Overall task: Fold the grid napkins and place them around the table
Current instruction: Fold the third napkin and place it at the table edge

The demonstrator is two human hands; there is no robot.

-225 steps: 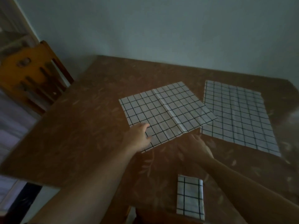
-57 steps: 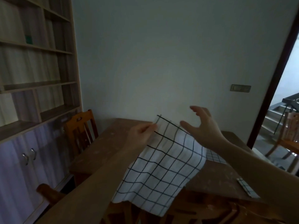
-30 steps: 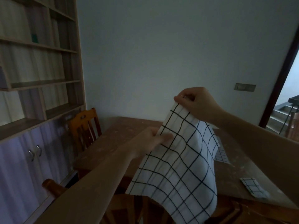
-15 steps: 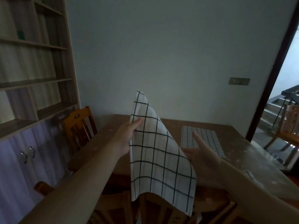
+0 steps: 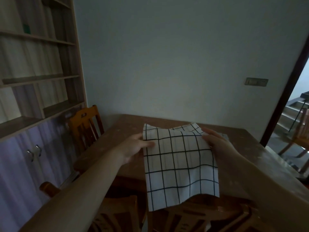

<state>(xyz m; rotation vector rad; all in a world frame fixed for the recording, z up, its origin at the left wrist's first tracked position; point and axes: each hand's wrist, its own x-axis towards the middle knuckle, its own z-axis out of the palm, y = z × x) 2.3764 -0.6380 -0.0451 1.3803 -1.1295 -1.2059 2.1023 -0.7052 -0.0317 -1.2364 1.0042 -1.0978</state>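
Above the near edge of the brown wooden table [image 5: 167, 126], a white cloth napkin with a black grid pattern [image 5: 179, 164] is hanging in the air between the person's two bare hands. The left hand [image 5: 133, 149] is gripping the napkin's upper left edge, thumb lying across the front of the cloth and the fingers hidden behind it. The right hand [image 5: 215, 144] is holding the upper right edge, its fingers lying fairly straight along the cloth; whether the thumb is pinching from behind cannot be told. The napkin is looking already doubled, with layered corners showing at its top, and its lower edge is drooping free over the back of an orange-brown wooden chair [image 5: 192, 215] at the bottom of the view.

The step in hand appears to be the folding itself, being done in mid-air rather than on the tabletop. The next move is probably calling for the two hands to bring the side edges together, or to lower the cloth onto the table and crease it flat. Since the cloth is limp and sagging at the bottom, the corners are needing to be matched carefully so that the grid lines stay square.

A second orange-brown wooden chair [image 5: 86, 124] is standing at the table's left side, beside a pale wooden shelf unit with cupboard doors [image 5: 36, 97], and a dark-framed doorway [image 5: 287, 91] is opening onto stairs at the right.
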